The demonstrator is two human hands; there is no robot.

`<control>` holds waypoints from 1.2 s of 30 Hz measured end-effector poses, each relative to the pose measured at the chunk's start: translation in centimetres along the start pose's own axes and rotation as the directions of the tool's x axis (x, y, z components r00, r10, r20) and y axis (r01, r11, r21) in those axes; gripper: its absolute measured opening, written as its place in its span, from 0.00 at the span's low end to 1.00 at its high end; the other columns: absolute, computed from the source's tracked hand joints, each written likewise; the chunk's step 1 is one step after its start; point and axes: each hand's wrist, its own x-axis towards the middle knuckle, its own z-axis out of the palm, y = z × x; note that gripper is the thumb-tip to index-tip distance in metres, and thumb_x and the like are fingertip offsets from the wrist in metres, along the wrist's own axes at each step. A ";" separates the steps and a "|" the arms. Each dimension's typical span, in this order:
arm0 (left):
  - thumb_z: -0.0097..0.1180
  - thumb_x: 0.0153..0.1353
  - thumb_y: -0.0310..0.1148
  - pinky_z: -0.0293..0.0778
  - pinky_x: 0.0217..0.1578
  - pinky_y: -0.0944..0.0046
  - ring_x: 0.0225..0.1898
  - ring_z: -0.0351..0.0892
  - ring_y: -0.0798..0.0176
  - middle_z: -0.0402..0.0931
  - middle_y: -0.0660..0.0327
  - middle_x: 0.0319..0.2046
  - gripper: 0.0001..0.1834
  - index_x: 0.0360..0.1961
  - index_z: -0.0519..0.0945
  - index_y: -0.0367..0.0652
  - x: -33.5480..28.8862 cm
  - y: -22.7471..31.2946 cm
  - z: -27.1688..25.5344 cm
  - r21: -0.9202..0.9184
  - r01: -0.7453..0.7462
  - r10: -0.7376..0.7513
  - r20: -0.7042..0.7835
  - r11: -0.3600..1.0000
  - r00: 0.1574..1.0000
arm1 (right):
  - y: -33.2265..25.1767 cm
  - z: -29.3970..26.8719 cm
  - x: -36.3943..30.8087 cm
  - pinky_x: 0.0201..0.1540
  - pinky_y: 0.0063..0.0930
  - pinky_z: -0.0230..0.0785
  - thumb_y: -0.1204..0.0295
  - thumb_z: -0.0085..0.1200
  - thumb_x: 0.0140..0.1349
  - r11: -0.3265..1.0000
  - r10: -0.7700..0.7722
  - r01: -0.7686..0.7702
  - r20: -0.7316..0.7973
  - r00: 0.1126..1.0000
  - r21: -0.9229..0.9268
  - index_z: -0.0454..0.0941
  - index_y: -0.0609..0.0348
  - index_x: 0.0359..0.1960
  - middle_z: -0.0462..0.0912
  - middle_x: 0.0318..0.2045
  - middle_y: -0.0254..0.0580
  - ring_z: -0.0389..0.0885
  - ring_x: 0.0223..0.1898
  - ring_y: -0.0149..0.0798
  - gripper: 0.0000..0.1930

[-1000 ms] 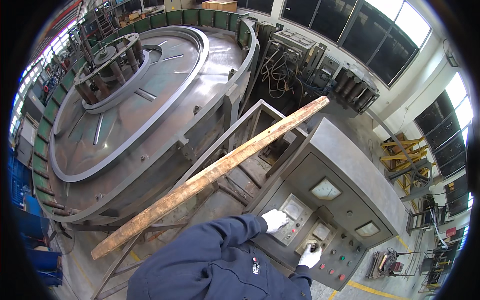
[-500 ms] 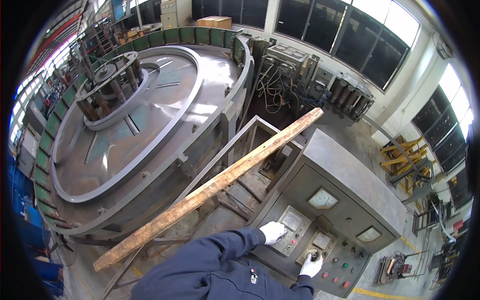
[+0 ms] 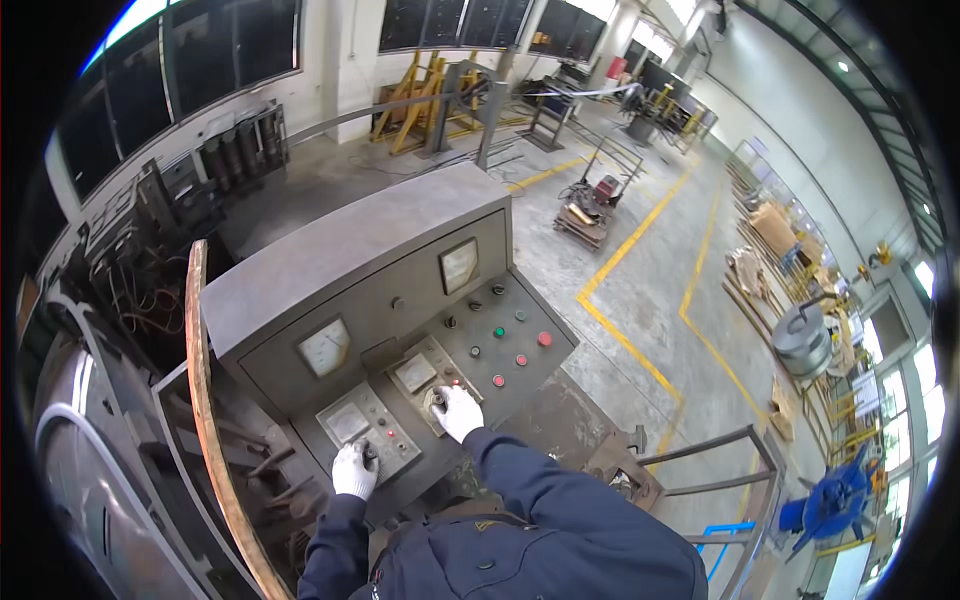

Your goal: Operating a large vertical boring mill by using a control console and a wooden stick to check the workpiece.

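Observation:
Both my hands wear white gloves at a grey metal control console [image 3: 300, 260]. My left hand [image 3: 355, 471] is closed with its fingers round a dark knob [image 3: 371, 458] on the left control plate [image 3: 402, 458]. To its right, my right hand [image 3: 460, 413] grips a round dial knob [image 3: 437, 399] on the second control plate [image 3: 434, 352]. Small red lamps glow on both plates. Above them sit a left gauge [image 3: 325, 347] and a right gauge [image 3: 460, 266]. Right of my right hand are a green button [image 3: 499, 331], a red button [image 3: 544, 339] and several black switches.
A long wooden plank [image 3: 203, 400] leans along the console's left side, beside a large round metal machine [image 3: 75, 480]. A metal railing [image 3: 712, 487] stands on my right. Farther off are a wheeled cart [image 3: 588, 215], yellow floor lines, a metal coil [image 3: 803, 338] and a blue fan [image 3: 838, 503].
My view has swung to the right, so the round machine has slid to the left edge and the factory floor has come in. Both hands stay at the same two control plates.

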 end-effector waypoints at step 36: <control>0.68 0.60 0.36 0.81 0.45 0.44 0.44 0.85 0.44 0.82 0.51 0.40 0.13 0.43 0.84 0.43 -0.9 -0.2 2.1 -0.033 -0.004 0.001 -0.087 0.999 0.996 | 1.5 -0.8 0.7 0.59 0.43 0.78 0.71 0.68 0.65 0.976 -0.220 0.220 -0.021 0.975 0.001 0.83 0.69 0.58 0.89 0.51 0.57 0.88 0.51 0.54 0.22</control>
